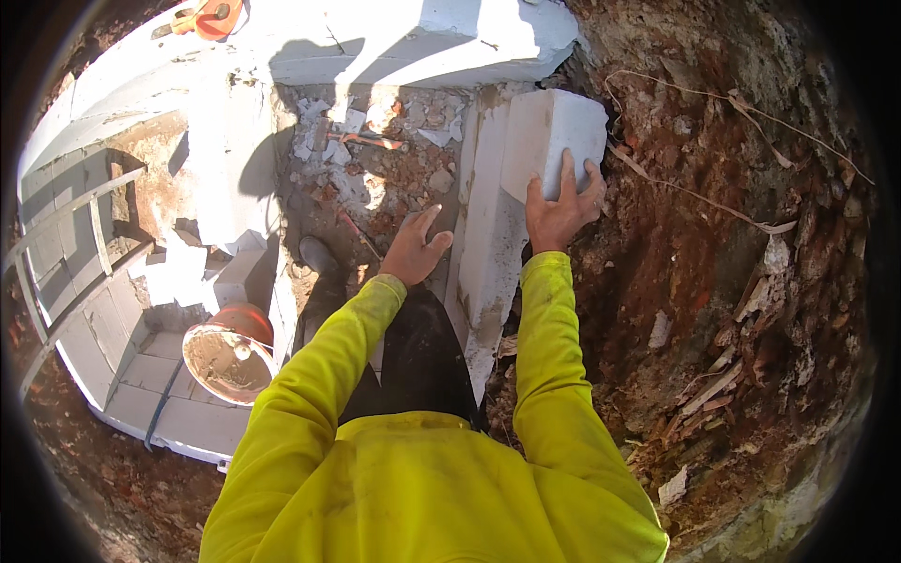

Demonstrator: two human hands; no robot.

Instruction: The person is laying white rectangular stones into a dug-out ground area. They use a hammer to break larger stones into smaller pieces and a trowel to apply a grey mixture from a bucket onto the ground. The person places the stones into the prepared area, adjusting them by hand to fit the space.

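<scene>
A pale concrete block point(537, 131) sits on top of the low white block wall point(490, 235), at its far end beside the earth bank. My right hand point(561, 206) lies against the near end of this block with its fingers spread, touching but not wrapped round it. To the left of the wall, my left hand point(413, 246) hangs in the air, its fingers apart and nothing in them. Below it is the rubble floor, where a hammer with an orange and dark handle point(368, 140) lies among broken pieces.
An orange bucket point(228, 352) with mortar residue stands at the left on pale blocks. A ladder point(99, 230) leans farther left. An orange tool point(208, 17) rests on the far left wall. The rough earth bank point(723, 272), with dangling roots, rises at the right.
</scene>
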